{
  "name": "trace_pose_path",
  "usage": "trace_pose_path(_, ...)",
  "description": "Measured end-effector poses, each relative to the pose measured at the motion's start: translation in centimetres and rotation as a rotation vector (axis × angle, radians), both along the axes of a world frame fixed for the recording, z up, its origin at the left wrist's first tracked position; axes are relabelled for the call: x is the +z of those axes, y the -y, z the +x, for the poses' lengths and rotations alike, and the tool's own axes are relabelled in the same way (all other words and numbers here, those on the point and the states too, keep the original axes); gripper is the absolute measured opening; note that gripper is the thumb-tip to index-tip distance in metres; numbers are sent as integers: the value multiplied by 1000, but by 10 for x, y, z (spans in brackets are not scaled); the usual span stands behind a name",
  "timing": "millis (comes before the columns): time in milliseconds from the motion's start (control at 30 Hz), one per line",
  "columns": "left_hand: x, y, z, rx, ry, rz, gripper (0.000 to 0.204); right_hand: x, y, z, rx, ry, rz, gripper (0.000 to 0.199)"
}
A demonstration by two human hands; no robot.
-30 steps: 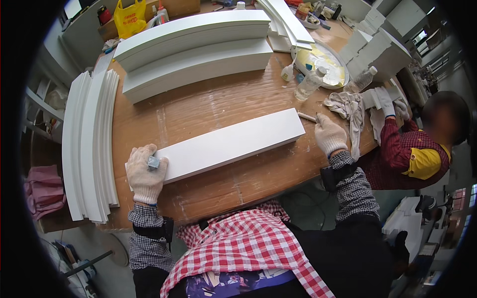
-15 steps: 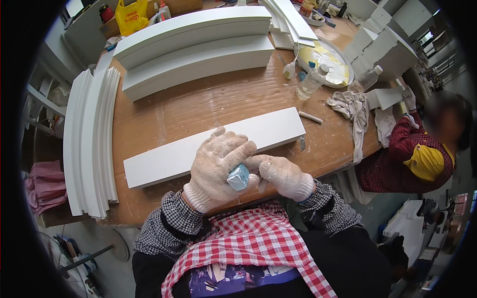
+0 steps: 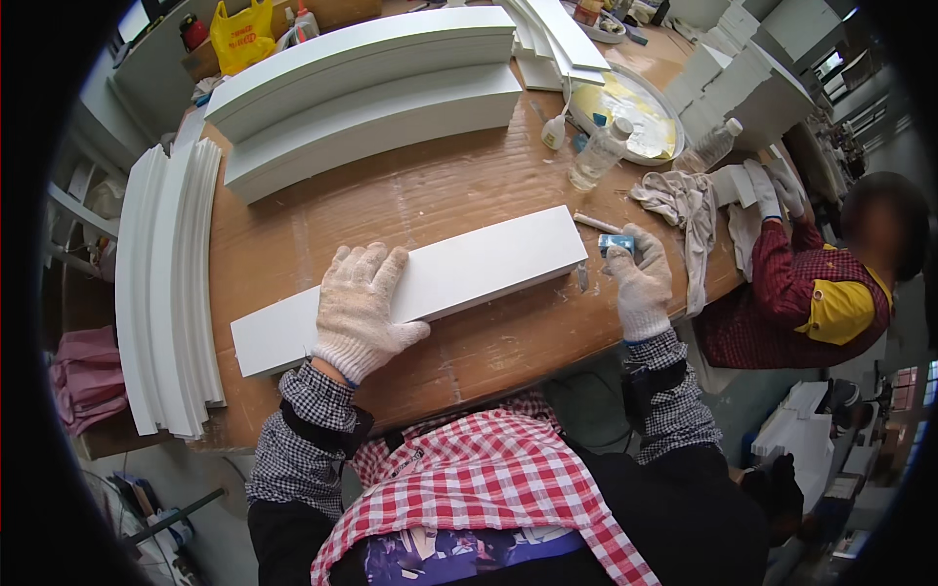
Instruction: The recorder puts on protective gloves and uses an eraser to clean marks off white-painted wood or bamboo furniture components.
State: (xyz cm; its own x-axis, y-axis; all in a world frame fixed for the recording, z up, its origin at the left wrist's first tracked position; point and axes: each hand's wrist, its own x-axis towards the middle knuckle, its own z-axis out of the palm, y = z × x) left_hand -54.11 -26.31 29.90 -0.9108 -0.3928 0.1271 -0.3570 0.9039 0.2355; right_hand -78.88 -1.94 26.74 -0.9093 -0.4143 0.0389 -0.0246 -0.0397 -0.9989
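Observation:
Spread flat across a long white board (image 3: 489, 256) is my gloved left hand (image 3: 359, 303), its fingers apart and the palm resting on the top face. My gloved right hand (image 3: 642, 278) is off the board, beyond its right end, with thumb and fingers closed on a small blue block (image 3: 616, 244). What the block is made of I cannot make out. Close behind it lies a short white stick (image 3: 596, 223), and a small scrap (image 3: 582, 277) clings near the board's right end.
Stacked white boards (image 3: 371, 127) stand at the back, more (image 3: 166, 293) at the left edge. On the right are a clear bottle (image 3: 598, 156), a small squeeze bottle (image 3: 554, 132), a round tray (image 3: 672, 127) and a rag (image 3: 696, 230). A co-worker (image 3: 811, 293) works at the table's right.
My hands have parted. The left went down onto the board; the right moved away to the right with the blue block, which was between both hands before.

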Motion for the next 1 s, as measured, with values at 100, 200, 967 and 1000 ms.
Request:
trace_pose_path(100, -4, -2, 0, -1, -71, -65, 75, -18, -10, -20, 21, -91, 188, 33)
trace_pose_path(200, -7, -1, 1, -2, -88, -61, 74, -25, -10, -19, 84, -161, 239, 32)
trace_pose_path(967, -6, -1, 2, 14, -78, -59, 75, -23, -12, -23, 138, -284, 349, 34)
trace_pose_path(1000, -5, -1, 2, 13, -84, -56, 74, -21, -14, -27, 141, -286, 346, 34)
